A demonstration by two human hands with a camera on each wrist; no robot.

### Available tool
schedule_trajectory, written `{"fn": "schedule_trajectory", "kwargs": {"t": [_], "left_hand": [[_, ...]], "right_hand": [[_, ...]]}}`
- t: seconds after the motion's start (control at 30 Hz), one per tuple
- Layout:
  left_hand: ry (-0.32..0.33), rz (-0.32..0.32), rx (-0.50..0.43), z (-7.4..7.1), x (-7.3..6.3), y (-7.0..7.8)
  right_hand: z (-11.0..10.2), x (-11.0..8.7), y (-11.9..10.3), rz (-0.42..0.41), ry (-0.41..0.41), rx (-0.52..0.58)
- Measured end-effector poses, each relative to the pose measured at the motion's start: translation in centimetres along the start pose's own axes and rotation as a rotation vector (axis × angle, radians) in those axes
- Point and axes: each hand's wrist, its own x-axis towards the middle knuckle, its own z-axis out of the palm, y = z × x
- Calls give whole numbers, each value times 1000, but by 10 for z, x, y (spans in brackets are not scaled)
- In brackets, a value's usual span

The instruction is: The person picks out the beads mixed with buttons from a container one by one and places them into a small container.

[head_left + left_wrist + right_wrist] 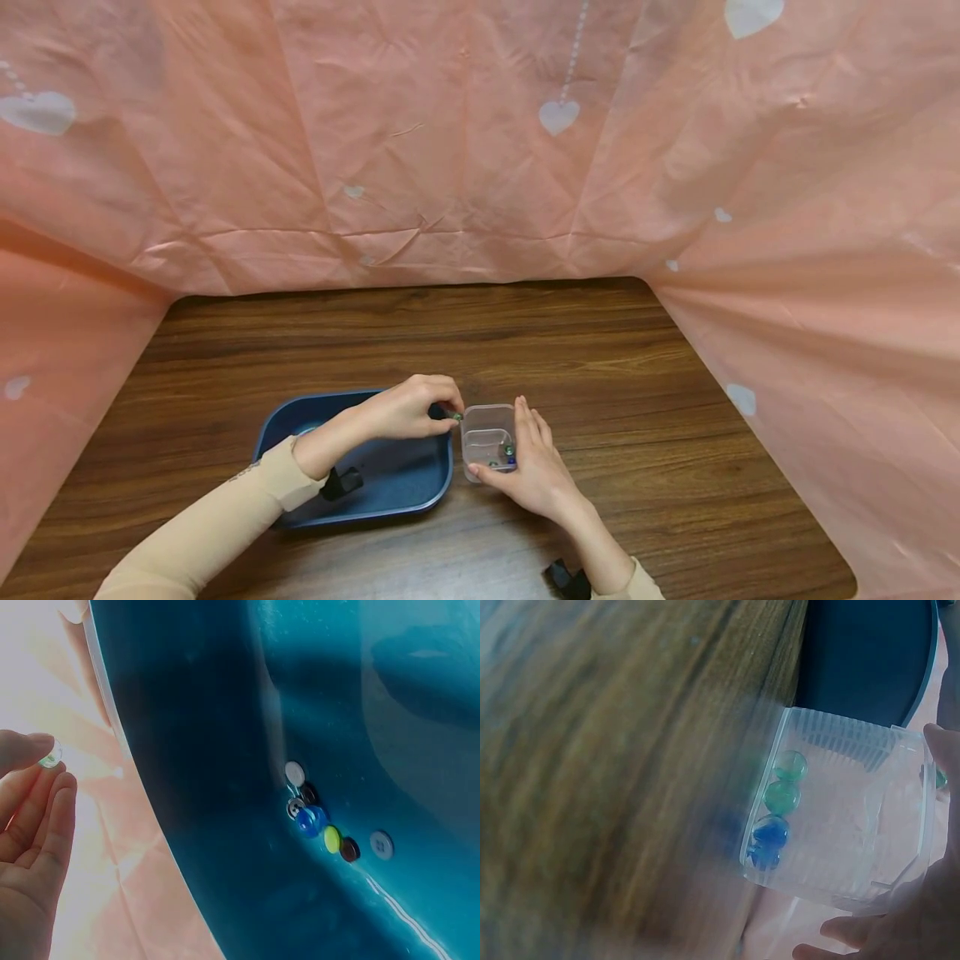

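My left hand (408, 408) pinches a clear green marble (52, 755) between thumb and fingertips, just left of the rim of a clear plastic container (840, 877). Around that container my right hand (536, 471) holds on, thumb at the near side and fingers along the right side. Green marbles (781, 797) and blue marbles (770, 831) lie on its bottom. Beneath the left forearm stands a blue basin (405, 479). Inside it, the left wrist view shows a blue marble (311, 821) among several buttons, including a grey button (382, 844) and a yellow-green button (333, 838).
Both containers stand side by side on a dark wooden table (637, 400), with a narrow gap between them. A pink curtain (450, 167) printed with white hearts hangs around the back and sides.
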Motion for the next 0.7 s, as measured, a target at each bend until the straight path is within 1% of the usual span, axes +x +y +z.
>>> {"fn": "schedule_trajectory", "kwargs": {"t": [0.47, 0.7], "left_hand": [[20, 44, 10, 7, 10, 5], [12, 66, -21, 9, 16, 6]], "right_hand": [[0, 0, 1, 14, -4, 3], [1, 0, 2, 10, -4, 2]]}}
